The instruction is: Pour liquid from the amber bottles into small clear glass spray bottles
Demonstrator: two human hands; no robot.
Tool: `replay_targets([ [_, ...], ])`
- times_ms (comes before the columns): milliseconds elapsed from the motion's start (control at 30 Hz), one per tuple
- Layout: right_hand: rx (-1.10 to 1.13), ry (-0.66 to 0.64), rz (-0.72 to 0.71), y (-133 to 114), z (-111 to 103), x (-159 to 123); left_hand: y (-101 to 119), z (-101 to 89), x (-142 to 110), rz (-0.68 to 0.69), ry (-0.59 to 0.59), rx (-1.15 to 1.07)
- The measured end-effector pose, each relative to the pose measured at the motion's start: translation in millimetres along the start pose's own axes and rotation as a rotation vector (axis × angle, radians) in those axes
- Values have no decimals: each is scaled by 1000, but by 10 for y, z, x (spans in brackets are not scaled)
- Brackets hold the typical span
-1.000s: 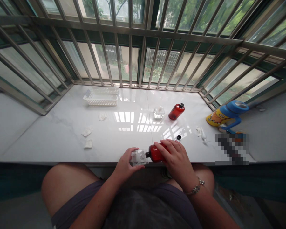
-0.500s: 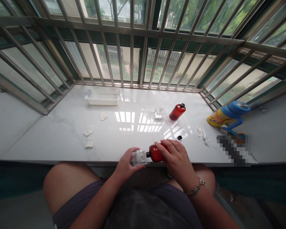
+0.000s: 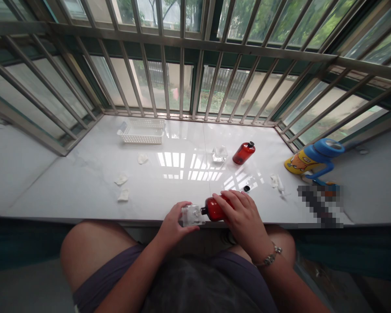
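Note:
My left hand (image 3: 176,221) is closed around a clear, square-shouldered bottle (image 3: 191,215) at the counter's front edge. In my right hand (image 3: 240,213) is a red bottle (image 3: 213,209) with a black neck, tipped on its side. Its uncapped mouth meets or nearly meets the clear bottle's opening; whether they touch I cannot tell. Any liquid passing between them is too small to see. A small black cap (image 3: 246,188) lies on the counter just beyond my right hand. Farther back, a second red bottle (image 3: 243,153) lies tilted beside a clear container (image 3: 219,154).
On the white counter (image 3: 94,187), a white perforated basket (image 3: 141,138) stands at the back left. Crumpled white tissues (image 3: 123,195) lie at left. At right are a small white tube (image 3: 280,187) and a blue and yellow water bottle (image 3: 313,156). Metal window bars (image 3: 182,78) rise behind.
The view has shifted very slightly. Both hands and the two bottles they hold keep the same position relative to each other.

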State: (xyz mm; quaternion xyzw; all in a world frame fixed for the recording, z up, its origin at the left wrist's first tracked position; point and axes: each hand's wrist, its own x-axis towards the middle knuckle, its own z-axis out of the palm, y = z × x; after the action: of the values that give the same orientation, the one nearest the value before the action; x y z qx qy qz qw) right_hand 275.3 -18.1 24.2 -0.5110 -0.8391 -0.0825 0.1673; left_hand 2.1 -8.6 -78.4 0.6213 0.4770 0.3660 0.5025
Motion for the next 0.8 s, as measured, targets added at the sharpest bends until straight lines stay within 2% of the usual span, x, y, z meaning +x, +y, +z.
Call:
replay_targets([
  [800,-38,7,-10,17,-35,0,24,-5,-2,8,11,14],
])
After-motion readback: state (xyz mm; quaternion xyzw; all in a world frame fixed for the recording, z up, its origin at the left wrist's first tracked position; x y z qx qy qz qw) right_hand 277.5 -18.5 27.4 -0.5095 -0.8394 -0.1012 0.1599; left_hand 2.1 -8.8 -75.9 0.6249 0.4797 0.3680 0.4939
